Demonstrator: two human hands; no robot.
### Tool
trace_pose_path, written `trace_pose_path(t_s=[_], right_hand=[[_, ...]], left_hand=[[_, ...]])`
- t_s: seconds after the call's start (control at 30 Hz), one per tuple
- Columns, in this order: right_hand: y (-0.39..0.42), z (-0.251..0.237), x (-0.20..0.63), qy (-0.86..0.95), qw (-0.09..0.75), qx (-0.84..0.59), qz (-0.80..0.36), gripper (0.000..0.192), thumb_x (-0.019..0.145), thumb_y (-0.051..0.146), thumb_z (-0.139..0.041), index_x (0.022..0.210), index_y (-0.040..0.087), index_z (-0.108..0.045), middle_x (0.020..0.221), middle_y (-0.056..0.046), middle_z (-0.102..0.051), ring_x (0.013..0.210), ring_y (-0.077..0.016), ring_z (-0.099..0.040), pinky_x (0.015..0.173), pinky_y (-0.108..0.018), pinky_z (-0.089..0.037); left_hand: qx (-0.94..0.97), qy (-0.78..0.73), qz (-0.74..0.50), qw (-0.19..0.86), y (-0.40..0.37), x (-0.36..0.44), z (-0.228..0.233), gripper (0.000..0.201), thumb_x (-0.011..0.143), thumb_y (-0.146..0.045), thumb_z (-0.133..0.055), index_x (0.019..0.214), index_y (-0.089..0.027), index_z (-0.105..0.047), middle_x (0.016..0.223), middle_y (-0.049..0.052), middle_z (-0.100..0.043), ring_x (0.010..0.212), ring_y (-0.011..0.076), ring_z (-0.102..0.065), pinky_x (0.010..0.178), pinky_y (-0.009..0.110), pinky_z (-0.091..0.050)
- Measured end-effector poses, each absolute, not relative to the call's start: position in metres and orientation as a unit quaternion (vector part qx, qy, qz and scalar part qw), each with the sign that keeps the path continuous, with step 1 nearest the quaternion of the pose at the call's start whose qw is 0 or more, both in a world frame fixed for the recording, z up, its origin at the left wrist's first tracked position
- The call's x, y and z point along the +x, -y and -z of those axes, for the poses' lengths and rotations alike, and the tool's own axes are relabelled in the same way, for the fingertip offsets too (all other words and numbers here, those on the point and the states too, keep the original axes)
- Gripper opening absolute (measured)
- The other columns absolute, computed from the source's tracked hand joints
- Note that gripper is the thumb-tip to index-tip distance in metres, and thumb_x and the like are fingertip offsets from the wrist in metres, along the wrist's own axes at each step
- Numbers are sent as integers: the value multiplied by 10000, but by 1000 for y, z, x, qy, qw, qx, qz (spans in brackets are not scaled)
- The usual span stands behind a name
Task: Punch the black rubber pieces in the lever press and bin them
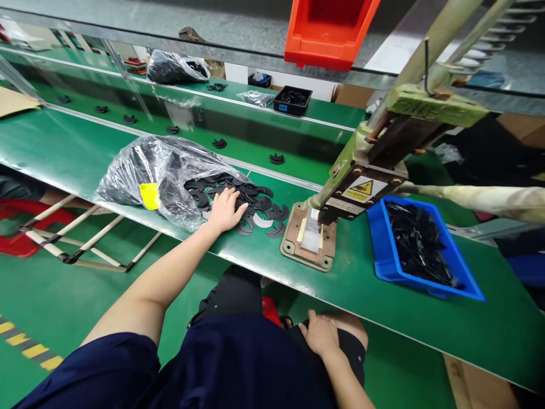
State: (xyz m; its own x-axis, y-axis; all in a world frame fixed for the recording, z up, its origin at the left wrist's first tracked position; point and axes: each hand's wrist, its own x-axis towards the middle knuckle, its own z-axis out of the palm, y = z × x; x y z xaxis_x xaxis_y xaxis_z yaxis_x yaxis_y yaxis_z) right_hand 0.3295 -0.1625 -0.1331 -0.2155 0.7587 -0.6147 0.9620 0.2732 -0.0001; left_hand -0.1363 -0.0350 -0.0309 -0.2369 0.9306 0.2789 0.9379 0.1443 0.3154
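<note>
My left hand (225, 211) lies on a pile of black crescent-shaped pieces (259, 199), fingers spread and pointing away from me. The pieces spill from the mouth of a clear plastic bag (123, 170) with a yellow label. One crescent (263, 221) near my hand shows a pale grey face. My right hand (322, 334) rests on my thigh, off the bench, its fingers loosely stretched and nothing seen in it. Right of the pile stands a green hand press (357, 182), with a worn base plate (287, 250) bolted to its foot.
A blue bin (385, 267) of black parts sits right of the press. Beyond the bench (340, 301), a green conveyor (247, 154) carries spaced crescent pieces. An orange bin (323, 54) hangs over the shelf edge above. A white tube rack (89, 238) stands lower left.
</note>
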Motion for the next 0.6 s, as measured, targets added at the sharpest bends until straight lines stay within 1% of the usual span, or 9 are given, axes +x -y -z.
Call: trace_pose_path(t_s=[0.1,0.23,0.33,0.4,0.47,0.53,0.6], right_hand=[[168,136,322,-757,266,551,229,480,1014,504,-432,1319,186,-622,1144,-181,-798,1176,-339,-752,1078,-481,-476],[167,142,314,-764,273,527,253,496,1024,522,-430,1389,231,-600,1244,-167,-783,1283,-334,-710,1117,-487,-466],[165,148,303,-771,281,505,268,479,1011,566,-498,1333,241,-640,1245,-144,-774,1334,-319,-672,1153,-500,-461],[165,152,296,-772,289,492,278,479,1003,579,-550,1296,216,-656,1227,-120,-760,1281,-282,-682,1156,-509,-484],[166,154,290,-772,298,482,288,491,1003,581,-583,1290,189,-654,1229,-95,-738,1202,-235,-694,1129,-505,-533],[166,154,288,-772,307,472,295,487,1002,571,-609,1283,176,-655,1231,-79,-722,1148,-203,-698,1082,-484,-581],[166,154,287,-771,318,466,297,455,1002,552,-623,1255,176,-667,1222,-75,-721,1129,-192,-700,1048,-459,-604]], left_hand=[[-616,755,224,13,50,-138,32,667,1047,-602,-495,1558,-176,-546,1711,180,-459,1637,395,-326,1319,636,-251],[-566,801,191,46,62,-171,17,687,1036,-627,-486,1528,-157,-580,1695,203,-467,1634,428,-309,1315,680,-201],[-506,845,164,53,66,-204,1,749,1019,-663,-473,1545,-137,-564,1687,238,-461,1612,456,-327,1286,749,-178],[-484,863,142,40,68,-217,-4,801,1006,-695,-463,1559,-122,-550,1673,266,-468,1585,471,-362,1268,778,-170],[-485,866,118,27,70,-220,-2,831,998,-719,-449,1562,-117,-551,1648,279,-494,1563,483,-389,1268,788,-136],[-501,858,106,24,72,-211,5,830,1005,-721,-427,1562,-119,-558,1641,274,-507,1560,489,-392,1278,777,-111],[-516,848,116,31,72,-197,16,818,1017,-709,-411,1569,-124,-557,1654,260,-499,1570,491,-381,1291,751,-116]])
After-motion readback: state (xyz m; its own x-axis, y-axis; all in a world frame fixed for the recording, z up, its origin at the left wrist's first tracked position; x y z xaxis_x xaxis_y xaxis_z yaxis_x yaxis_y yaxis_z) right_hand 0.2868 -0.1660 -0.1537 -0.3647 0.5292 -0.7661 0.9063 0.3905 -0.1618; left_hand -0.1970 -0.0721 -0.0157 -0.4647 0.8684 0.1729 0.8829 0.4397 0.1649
